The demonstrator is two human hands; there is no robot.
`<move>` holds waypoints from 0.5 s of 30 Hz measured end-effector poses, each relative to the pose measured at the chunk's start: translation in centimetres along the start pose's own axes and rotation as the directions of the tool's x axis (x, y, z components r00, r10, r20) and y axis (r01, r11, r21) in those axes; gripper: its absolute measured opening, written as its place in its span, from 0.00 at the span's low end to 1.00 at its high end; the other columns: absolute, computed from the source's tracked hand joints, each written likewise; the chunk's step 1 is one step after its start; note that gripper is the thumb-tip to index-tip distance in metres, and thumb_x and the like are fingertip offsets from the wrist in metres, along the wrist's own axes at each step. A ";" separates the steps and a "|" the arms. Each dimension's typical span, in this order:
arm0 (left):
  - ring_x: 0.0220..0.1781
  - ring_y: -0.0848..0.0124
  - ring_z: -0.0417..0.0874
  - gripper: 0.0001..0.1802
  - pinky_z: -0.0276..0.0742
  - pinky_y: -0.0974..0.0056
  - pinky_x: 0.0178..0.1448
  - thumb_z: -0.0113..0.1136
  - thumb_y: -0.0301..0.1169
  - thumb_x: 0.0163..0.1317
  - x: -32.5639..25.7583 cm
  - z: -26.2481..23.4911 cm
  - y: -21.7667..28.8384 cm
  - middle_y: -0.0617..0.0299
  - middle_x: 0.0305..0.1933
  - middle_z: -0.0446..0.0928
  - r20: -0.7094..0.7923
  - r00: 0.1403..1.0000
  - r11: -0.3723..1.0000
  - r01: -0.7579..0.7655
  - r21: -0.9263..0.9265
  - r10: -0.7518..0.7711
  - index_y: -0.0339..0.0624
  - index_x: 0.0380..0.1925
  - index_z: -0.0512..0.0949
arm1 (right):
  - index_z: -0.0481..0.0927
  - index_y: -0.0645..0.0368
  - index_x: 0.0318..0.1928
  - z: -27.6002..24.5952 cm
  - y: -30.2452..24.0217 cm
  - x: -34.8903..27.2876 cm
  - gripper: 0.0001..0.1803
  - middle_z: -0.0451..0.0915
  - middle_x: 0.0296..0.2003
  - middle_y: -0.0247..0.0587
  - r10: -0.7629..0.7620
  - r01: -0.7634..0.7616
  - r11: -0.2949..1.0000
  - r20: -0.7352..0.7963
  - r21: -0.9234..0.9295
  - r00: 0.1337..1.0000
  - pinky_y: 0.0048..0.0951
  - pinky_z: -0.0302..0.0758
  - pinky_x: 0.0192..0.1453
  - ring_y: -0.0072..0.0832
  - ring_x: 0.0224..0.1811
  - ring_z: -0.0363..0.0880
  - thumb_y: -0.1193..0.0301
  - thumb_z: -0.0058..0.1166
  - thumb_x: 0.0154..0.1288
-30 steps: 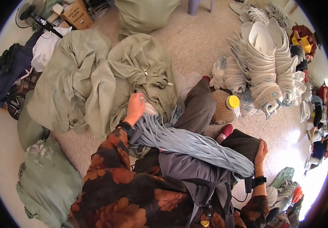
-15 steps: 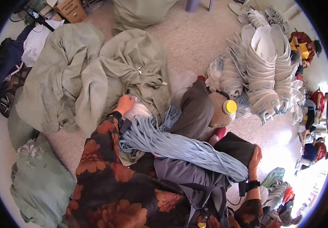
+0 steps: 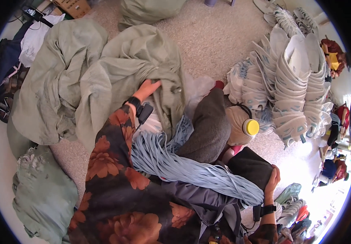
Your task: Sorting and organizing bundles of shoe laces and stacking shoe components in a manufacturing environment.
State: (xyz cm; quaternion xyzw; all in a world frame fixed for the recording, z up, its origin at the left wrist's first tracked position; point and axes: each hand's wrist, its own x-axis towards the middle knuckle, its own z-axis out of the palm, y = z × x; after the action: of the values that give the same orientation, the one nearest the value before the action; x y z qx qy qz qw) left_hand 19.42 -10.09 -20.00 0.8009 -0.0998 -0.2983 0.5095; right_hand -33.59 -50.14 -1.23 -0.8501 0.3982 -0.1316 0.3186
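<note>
My left hand [image 3: 147, 90] is at the gathered mouth of a grey-green cloth sack [image 3: 139, 51], with its thumb showing and its fingers closed on the cloth, partly hidden in the folds. Below that wrist, pale striped material [image 3: 152, 123] shows through the sack's opening. Across my lap stretches a thick bundle of light blue cords or strips [image 3: 200, 168], one end reaching the sack. My right hand [image 3: 272, 181] lies against the side of a dark, cloth-like form [image 3: 248, 166], seemingly over my knee, with its fingers laid along the edge. Both wrists wear black bands with small boxes.
Beyond my grey-trousered leg [image 3: 206, 126], a tan container with a yellow lid [image 3: 251, 127] stands beside stacks of white-grey shoe parts [image 3: 291, 89]. More filled sacks [image 3: 43, 191] stand at left. A cardboard box [image 3: 73, 7] is far left. Several people sit along the right.
My left hand has moved up and right onto the sack's folds, which now hang over where the tie showed. The view has shifted slightly. My right hand has stayed in place.
</note>
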 end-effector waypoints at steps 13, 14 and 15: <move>0.42 0.47 0.81 0.10 0.76 0.57 0.48 0.53 0.27 0.54 2.6 -3.8 -1.2 0.38 0.38 0.79 0.152 0.982 0.789 -0.178 0.588 0.109 0.33 0.34 0.79 | 0.78 0.69 0.49 -1.0 -1.2 0.5 0.20 0.81 0.44 0.48 0.035 -0.034 0.999 0.028 -0.036 0.999 0.32 0.68 0.60 0.34 0.49 0.76 0.66 0.38 0.74; 0.42 0.49 0.81 0.10 0.76 0.57 0.48 0.54 0.28 0.54 1.4 -3.4 -3.5 0.39 0.38 0.80 0.114 0.993 0.765 -0.094 0.638 0.026 0.33 0.34 0.79 | 0.78 0.69 0.49 -1.3 -1.3 0.4 0.20 0.81 0.44 0.48 0.044 -0.043 0.998 0.020 -0.048 0.999 0.32 0.68 0.60 0.34 0.49 0.76 0.66 0.38 0.74; 0.42 0.49 0.82 0.10 0.76 0.57 0.48 0.55 0.28 0.54 0.1 -4.3 -5.5 0.42 0.37 0.80 0.099 0.994 0.780 -0.095 0.619 0.042 0.34 0.34 0.79 | 0.78 0.69 0.49 -1.4 -1.4 0.6 0.20 0.81 0.44 0.48 0.041 -0.040 0.998 0.018 -0.044 0.999 0.32 0.68 0.60 0.34 0.49 0.76 0.66 0.38 0.74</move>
State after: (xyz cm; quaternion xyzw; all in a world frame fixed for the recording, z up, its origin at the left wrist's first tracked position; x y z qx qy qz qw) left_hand 21.24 -4.33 -23.60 0.9073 -0.2420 -0.2617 0.2230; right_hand -33.06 -50.52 0.69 -0.8497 0.4151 -0.1082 0.3067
